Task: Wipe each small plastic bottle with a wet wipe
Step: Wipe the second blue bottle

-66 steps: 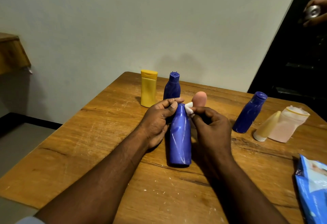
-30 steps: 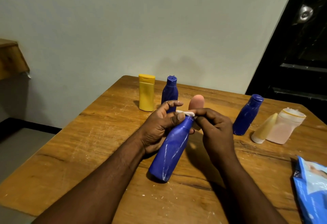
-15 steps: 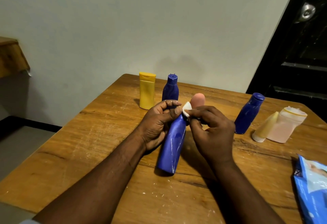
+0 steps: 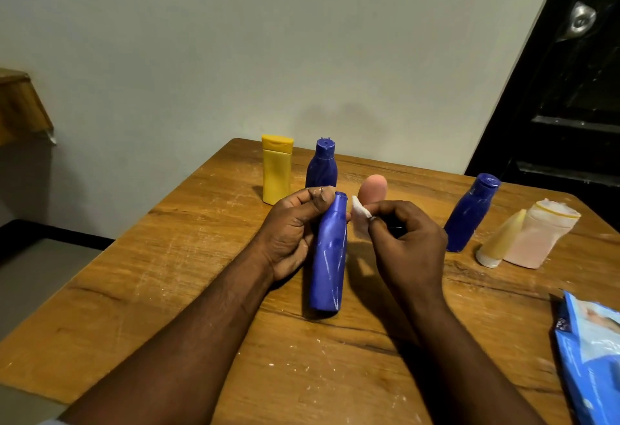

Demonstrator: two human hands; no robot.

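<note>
Gripping the neck end of a tall blue plastic bottle [image 4: 328, 257], the left hand [image 4: 292, 233] curls its fingers [image 4: 317, 196] round the narrow top while the palm lies along the bottle's left side. The bottle sits at the middle of the scratched wooden bench [image 4: 167, 273], its flat base at the near end, down at the bench surface, and its neck pointing far. Whether the base rests fully on the wood is hard to tell.

Just right of the neck, the right hand [image 4: 406, 243] pinches a small folded white wet wipe [image 4: 360, 218] between thumb and bent fingers [image 4: 385, 213]. The wipe is close beside the bottle's neck, and I cannot tell if it touches.

Behind the hands, at the far left of the bench, a yellow flat-capped plastic bottle [image 4: 276, 169] stands upright beside a shorter dark blue plastic bottle [image 4: 321, 166]. A rounded pink bottle [image 4: 373, 188] shows just beyond the wipe. To the right stands another dark blue capped bottle [image 4: 471, 213], and right of it lie a cream cone-shaped tube [image 4: 500, 243] and a pale pink translucent bottle [image 4: 536, 240], touching each other. A blue soft wipes pack [image 4: 593, 357] lies at the near right edge. A dark door [image 4: 570, 89] is at far right.
</note>
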